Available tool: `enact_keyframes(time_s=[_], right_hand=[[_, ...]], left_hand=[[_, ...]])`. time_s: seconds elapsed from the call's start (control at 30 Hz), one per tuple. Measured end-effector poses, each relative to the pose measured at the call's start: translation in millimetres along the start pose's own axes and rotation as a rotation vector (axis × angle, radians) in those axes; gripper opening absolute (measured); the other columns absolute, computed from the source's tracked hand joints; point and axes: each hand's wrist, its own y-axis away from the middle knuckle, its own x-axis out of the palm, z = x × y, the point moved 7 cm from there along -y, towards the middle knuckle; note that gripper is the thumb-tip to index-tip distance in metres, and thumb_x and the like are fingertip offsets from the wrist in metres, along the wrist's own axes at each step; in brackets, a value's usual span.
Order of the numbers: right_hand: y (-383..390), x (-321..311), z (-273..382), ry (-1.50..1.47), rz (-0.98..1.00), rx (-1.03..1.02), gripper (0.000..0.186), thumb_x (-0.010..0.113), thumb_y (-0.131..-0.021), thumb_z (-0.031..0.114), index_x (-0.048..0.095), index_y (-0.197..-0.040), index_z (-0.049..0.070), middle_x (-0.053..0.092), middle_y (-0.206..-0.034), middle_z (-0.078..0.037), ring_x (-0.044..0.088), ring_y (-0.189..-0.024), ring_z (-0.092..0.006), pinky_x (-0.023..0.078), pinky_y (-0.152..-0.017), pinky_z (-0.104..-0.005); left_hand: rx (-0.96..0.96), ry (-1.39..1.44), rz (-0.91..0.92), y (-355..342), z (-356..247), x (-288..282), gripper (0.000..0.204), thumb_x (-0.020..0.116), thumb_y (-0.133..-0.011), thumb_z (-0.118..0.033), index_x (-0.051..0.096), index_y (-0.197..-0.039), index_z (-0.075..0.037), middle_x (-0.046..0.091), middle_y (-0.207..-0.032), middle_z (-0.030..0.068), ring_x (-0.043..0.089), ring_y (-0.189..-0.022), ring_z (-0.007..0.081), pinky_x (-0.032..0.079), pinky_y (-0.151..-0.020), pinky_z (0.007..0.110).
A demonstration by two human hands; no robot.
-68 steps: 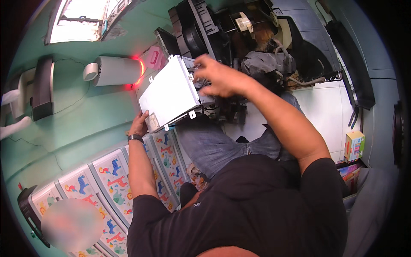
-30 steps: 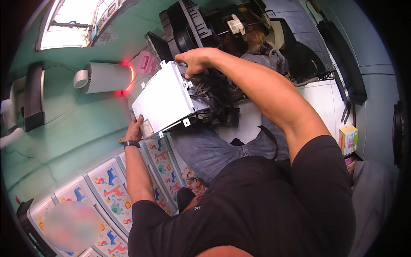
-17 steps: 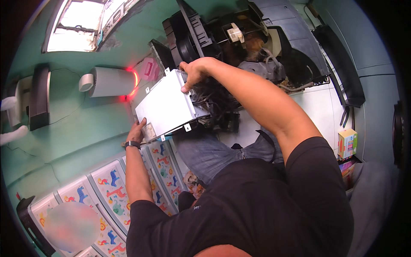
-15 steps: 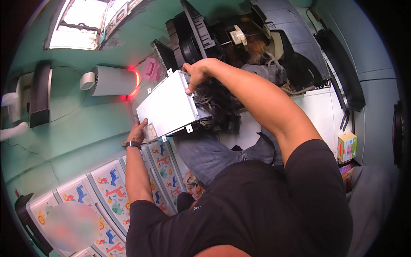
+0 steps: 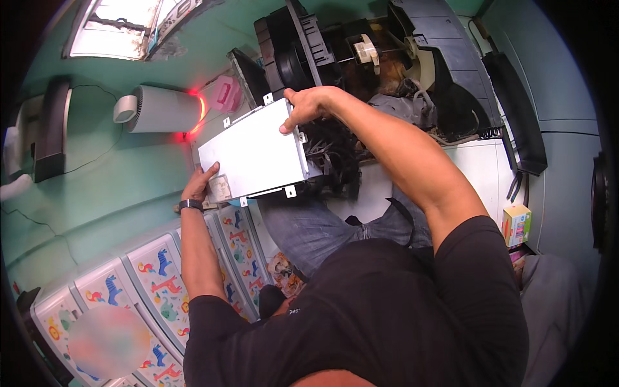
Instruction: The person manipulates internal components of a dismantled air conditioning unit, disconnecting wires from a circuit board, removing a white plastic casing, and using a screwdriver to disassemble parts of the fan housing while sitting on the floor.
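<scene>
A flat white metal box [image 5: 251, 148] with small mounting tabs is held tilted over my jeans-clad legs. My left hand [image 5: 198, 182] is closed on its lower-left corner, thumb on the top face beside a pale label. My right hand [image 5: 304, 106] grips the upper-right corner, thumb over the edge. A dark tangle of wires [image 5: 332, 164] hangs out of the box's right side, against a dark dismantled appliance [image 5: 290, 61] with grimy plastic parts. The far fingers of both hands are partly hidden behind the box.
A white cylindrical device [image 5: 158, 109] glows red near a pink container [image 5: 225, 93]. Drawers with animal pictures [image 5: 155, 277] line the lower left. A dark speaker-like bar [image 5: 53, 129] is on the green wall. A long black panel [image 5: 516, 109] and small colourful box [image 5: 516, 226] are at the right.
My right hand was loose over the wires earlier and has since taken hold of the box's upper corner. The box has turned slightly, and my left hand has shifted a little left and up with it.
</scene>
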Motion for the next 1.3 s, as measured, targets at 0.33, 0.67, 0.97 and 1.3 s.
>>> enact_keyframes(time_s=[0.33,0.67,0.97,1.3], right_hand=[[-17,-6,-1,0.299,-0.060,-0.061,0.114,0.089,-0.076,0.045,0.023,-0.155,-0.005,0.054,-0.144,-0.029,0.054,-0.134,-0.0387,0.045,-0.109,-0.0479],[-19,8,25,0.295,0.052,-0.020,0.119,0.080,-0.066,0.076,0.051,-0.143,-0.010,0.049,-0.148,-0.031,0.051,-0.135,-0.0444,0.042,-0.111,-0.0530],[-50,10,18,0.075,-0.401,-0.009,0.115,0.063,-0.068,0.091,0.063,-0.136,-0.001,0.052,-0.148,-0.026,0.050,-0.138,-0.0400,0.041,-0.113,-0.0458],[-51,-5,4,0.075,-0.475,0.004,0.140,0.076,-0.062,0.084,0.029,-0.151,-0.013,0.049,-0.146,-0.033,0.050,-0.138,-0.0399,0.040,-0.114,-0.0423]], left_hand=[[0.110,-0.043,-0.079,0,-5,0,0.091,0.090,-0.078,-0.039,0.046,-0.143,0.006,0.061,-0.135,0.0174,0.057,-0.125,0.0266,0.043,-0.108,0.038],[0.089,-0.210,-0.175,15,2,-9,0.113,0.093,-0.071,-0.047,0.034,-0.154,0.002,0.056,-0.143,0.0193,0.053,-0.133,0.0303,0.041,-0.111,0.040],[0.210,-0.084,-0.215,15,29,-3,0.108,0.092,-0.072,-0.048,0.038,-0.149,0.004,0.059,-0.137,0.0197,0.056,-0.128,0.0295,0.042,-0.110,0.039],[0.400,-0.306,-0.382,1,26,-1,0.101,0.082,-0.080,-0.056,0.039,-0.144,0.009,0.055,-0.139,0.0276,0.057,-0.129,0.0358,0.044,-0.108,0.041]])
